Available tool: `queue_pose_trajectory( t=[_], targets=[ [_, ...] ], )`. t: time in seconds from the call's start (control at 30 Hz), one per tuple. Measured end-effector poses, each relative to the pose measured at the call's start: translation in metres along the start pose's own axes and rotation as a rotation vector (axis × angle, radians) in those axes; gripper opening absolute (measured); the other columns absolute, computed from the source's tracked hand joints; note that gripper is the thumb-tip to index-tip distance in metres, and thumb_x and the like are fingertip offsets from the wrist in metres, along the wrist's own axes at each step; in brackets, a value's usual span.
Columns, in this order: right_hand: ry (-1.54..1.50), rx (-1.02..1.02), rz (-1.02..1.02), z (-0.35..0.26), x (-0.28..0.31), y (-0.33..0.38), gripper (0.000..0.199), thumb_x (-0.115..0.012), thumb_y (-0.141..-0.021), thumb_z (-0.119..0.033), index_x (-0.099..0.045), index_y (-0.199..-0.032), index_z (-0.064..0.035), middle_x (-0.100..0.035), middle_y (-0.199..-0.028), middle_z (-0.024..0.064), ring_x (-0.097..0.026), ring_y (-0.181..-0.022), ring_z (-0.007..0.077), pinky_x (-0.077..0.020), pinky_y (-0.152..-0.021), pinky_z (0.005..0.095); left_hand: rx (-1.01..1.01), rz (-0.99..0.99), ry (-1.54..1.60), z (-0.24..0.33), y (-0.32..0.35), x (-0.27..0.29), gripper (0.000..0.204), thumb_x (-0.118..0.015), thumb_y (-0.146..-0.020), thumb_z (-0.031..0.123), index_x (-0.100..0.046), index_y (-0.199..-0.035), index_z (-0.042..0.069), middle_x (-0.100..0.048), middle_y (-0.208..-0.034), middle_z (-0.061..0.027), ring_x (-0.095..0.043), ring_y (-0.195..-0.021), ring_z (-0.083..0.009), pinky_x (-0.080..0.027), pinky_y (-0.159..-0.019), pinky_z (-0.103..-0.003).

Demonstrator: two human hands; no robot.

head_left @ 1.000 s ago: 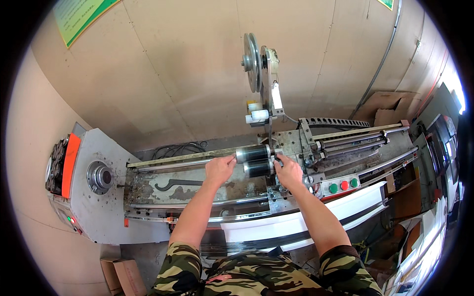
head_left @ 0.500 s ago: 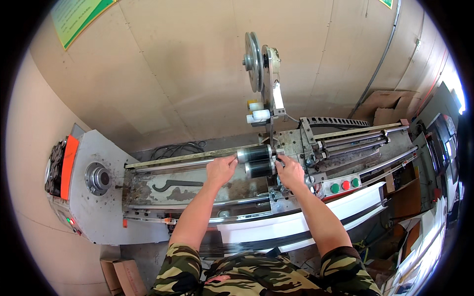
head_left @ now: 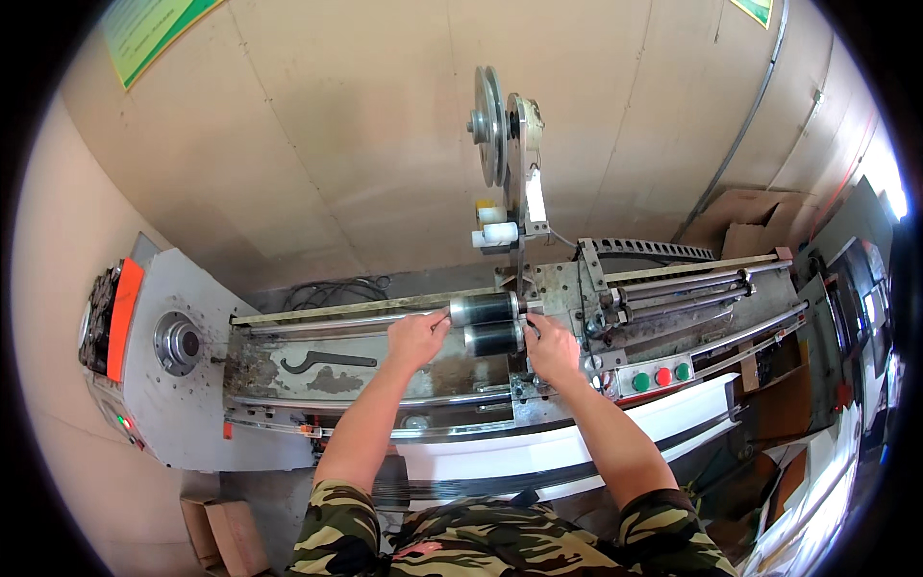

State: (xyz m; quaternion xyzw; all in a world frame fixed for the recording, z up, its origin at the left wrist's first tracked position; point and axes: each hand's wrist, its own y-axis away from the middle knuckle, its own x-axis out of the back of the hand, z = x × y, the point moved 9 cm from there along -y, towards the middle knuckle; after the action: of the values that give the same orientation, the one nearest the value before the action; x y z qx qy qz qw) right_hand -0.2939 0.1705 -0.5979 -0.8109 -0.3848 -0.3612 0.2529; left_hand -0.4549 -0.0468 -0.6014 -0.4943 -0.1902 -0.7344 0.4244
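Dark rollers [head_left: 488, 324], two short cylinders stacked one above the other on the machine bed [head_left: 288, 370], lie between our hands. Our left hand [head_left: 415, 338] rests curled against their left ends; our right hand [head_left: 550, 346] grips the lower roller's right end. A hooked wrench [head_left: 327, 361] lies left of our left hand. Green and red push buttons [head_left: 661, 376] sit just right of our right hand, and a pulley wheel [head_left: 488, 125] stands above both hands.
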Motion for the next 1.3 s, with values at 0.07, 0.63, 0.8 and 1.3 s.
queue_pose_trajectory(
  t=[0.07,0.63,0.8,1.3],
  targets=[
    [0.008,0.010,-0.002,-0.0017,0.0021,0.0001,0.030,-0.061,-0.094,-0.031,-0.069,-0.120,-0.0171,-0.068,-0.117,0.0151,-0.066,-0.102,0.0393,-0.0531,-0.087,0.0477,-0.016,0.009,-0.023,0.0005,-0.0003,-0.0016,0.030,-0.062,-0.092,0.041,-0.075,-0.114,0.026,-0.074,-0.096,-0.0089,-0.070,-0.087,-0.0329,-0.054,-0.074,-0.045],
    [-0.001,0.052,-0.063,-0.0045,-0.0026,0.0025,0.033,-0.052,-0.098,-0.032,-0.065,-0.125,-0.0192,-0.064,-0.115,0.0251,-0.066,-0.096,0.0453,-0.0538,-0.082,0.0551,0.022,-0.038,-0.029,0.0011,0.0020,0.0020,0.031,-0.062,-0.093,0.043,-0.074,-0.117,0.028,-0.073,-0.086,-0.0101,-0.068,-0.080,-0.0336,-0.053,-0.072,-0.045],
    [0.022,0.058,-0.075,-0.0040,-0.0028,0.0015,0.033,-0.053,-0.097,-0.031,-0.066,-0.125,-0.0196,-0.064,-0.114,0.0263,-0.067,-0.095,0.0445,-0.0547,-0.079,0.0554,0.035,-0.067,-0.044,0.0007,0.0002,0.0004,0.031,-0.062,-0.093,0.044,-0.074,-0.117,0.028,-0.073,-0.086,-0.0097,-0.068,-0.081,-0.0330,-0.053,-0.072,-0.044],
    [0.006,0.099,-0.005,-0.0048,0.0031,0.0020,0.030,-0.053,-0.097,-0.030,-0.068,-0.119,-0.0180,-0.065,-0.108,0.0273,-0.068,-0.089,0.0458,-0.0555,-0.074,0.0556,0.036,-0.085,-0.013,0.0062,0.0005,0.0020,0.032,-0.061,-0.093,0.043,-0.072,-0.120,0.028,-0.073,-0.092,-0.0112,-0.068,-0.086,-0.0352,-0.053,-0.075,-0.045]
  ],
)
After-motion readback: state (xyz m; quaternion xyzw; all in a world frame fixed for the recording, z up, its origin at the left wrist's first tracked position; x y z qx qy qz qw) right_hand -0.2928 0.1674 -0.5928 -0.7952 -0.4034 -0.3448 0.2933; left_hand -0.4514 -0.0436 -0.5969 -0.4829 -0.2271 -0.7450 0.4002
